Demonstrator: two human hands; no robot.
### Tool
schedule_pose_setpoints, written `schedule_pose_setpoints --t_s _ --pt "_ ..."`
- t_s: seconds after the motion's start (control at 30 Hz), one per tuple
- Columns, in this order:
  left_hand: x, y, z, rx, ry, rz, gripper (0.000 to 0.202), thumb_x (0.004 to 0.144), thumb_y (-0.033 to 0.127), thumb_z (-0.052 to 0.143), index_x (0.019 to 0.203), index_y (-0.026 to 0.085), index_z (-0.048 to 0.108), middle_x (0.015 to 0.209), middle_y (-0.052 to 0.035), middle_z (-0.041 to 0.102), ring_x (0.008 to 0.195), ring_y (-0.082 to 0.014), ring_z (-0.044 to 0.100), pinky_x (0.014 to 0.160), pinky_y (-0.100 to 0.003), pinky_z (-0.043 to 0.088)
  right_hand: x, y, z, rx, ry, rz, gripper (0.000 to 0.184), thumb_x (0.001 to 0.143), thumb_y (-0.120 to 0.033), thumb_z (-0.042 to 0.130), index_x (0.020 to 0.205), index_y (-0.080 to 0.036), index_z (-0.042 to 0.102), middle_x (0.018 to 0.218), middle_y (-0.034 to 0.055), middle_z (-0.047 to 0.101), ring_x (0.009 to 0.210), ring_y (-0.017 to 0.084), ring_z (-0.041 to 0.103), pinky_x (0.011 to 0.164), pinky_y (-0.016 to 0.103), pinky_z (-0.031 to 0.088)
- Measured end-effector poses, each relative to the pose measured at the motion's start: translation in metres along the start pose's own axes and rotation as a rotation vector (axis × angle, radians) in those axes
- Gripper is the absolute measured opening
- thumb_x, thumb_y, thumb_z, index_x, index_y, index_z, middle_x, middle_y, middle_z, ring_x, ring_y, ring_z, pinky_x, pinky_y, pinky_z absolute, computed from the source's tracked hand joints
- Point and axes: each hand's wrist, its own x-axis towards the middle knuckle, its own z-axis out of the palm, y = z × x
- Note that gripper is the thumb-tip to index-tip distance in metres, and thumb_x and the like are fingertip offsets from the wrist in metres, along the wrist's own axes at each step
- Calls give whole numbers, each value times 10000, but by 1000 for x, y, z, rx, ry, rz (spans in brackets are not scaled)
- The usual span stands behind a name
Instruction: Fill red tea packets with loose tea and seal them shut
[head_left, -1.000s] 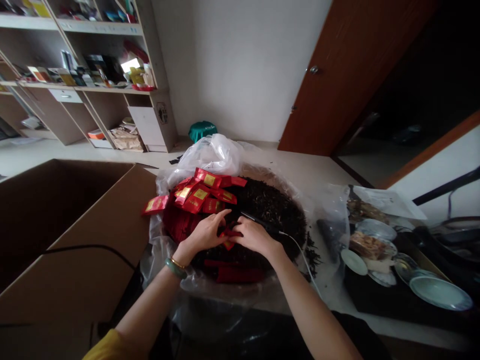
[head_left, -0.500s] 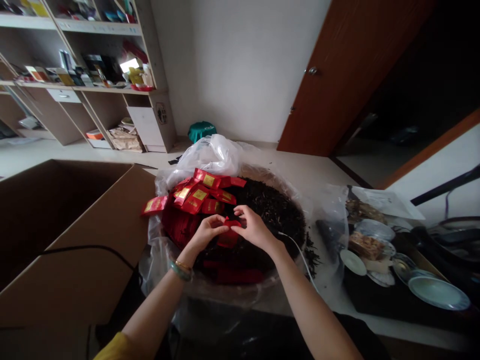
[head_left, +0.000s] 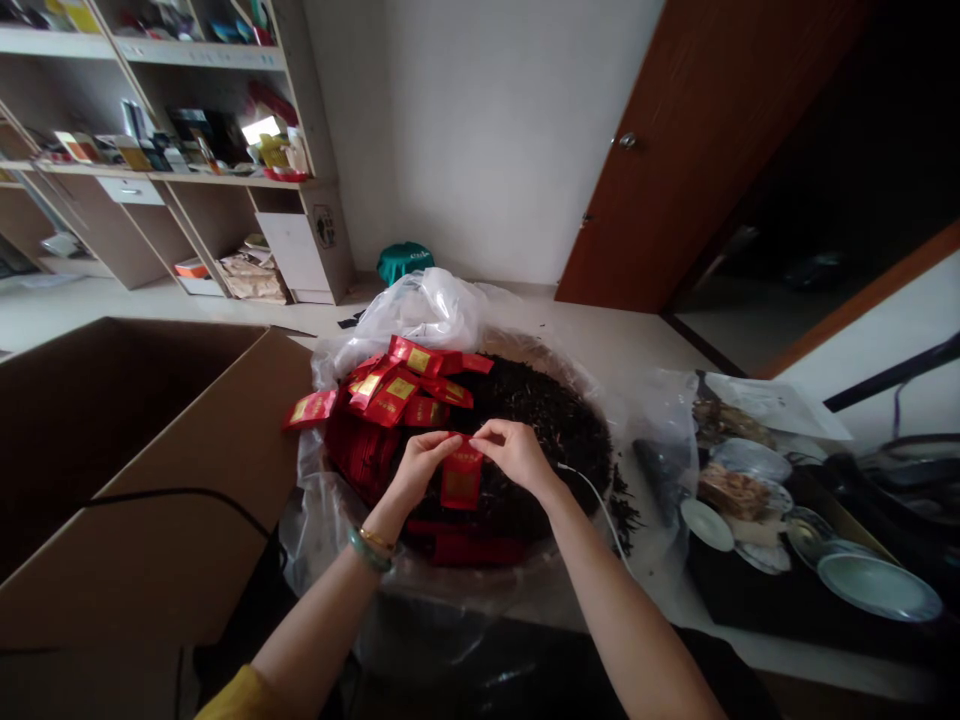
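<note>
Between my two hands hangs a small red packet (head_left: 461,478) with gold print, pinched at its top edge. My left hand (head_left: 421,462) grips the top left corner and my right hand (head_left: 516,452) grips the top right corner, both with fingers closed. Below and behind it lies a heap of dark dried leaves, like loose tea (head_left: 555,410), in a wide round container lined with clear plastic (head_left: 307,520). A pile of similar red packets (head_left: 390,400) with gold labels rests on the heap's left side. More red packets (head_left: 480,550) lie at the near edge.
An open cardboard box (head_left: 247,440) stands to the left, with a black cable across it. On the right, dishes (head_left: 877,585) and clear bags sit on a dark surface. A white cable (head_left: 592,490) runs over the leaves. Shelves (head_left: 202,180) and a brown door (head_left: 637,200) are behind.
The red packet, earlier partly covered and folded between my fingers, now hangs flat with its printed front showing. My hands have shifted slightly, both holding its top edge.
</note>
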Motion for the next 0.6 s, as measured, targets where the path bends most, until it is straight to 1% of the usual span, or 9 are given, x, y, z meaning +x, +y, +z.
schedule_pose_setpoints --t_s 0.13,0.27,0.33,0.4,0.47,0.53,0.6 --pt "-2 7 3 6 32 -24 310 585 412 799 666 124 716 616 -15 684 529 -110 561 535 -211 421 0 0 -1 74 -34 60 156 740 -329 628 692 -182 646 619 1 663 532 136 589 542 245 462" --pt "-4 10 5 42 64 -6 346 561 434 806 625 114 691 569 -5 653 502 -102 538 499 -204 402 0 2 0 102 -68 105 177 727 -348 639 722 -172 651 614 7 658 522 139 586 518 247 461" --pt "-5 9 5 52 39 9 356 567 430 807 676 113 688 617 -8 668 544 -107 565 533 -204 427 0 3 1 84 -52 99 171 727 -340 638 696 -172 646 597 7 652 520 140 584 516 246 459" --pt "-5 7 5 66 -37 -2 410 548 392 828 819 120 686 719 -19 695 620 -126 604 597 -219 463 0 2 2 86 -22 79 172 736 -340 631 692 -174 646 611 10 658 535 143 590 529 250 469" --pt "-5 3 4 102 -106 -24 541 485 342 864 936 124 661 795 -31 703 679 -146 623 648 -242 482 0 0 2 104 2 50 175 743 -348 629 718 -177 652 651 16 670 575 150 605 561 257 489" --pt "-4 -3 2 153 -120 -26 587 443 332 878 940 114 651 787 -35 694 679 -151 615 659 -254 482 -1 -4 1 107 21 -8 191 741 -362 643 789 -179 667 749 32 685 635 155 618 594 261 503" --pt "-2 -9 0 208 -101 10 549 454 357 865 893 103 654 758 -33 679 661 -143 594 659 -256 475 -2 -9 -1 84 37 -97 222 788 -379 604 863 -184 680 874 57 681 729 161 627 636 264 507"
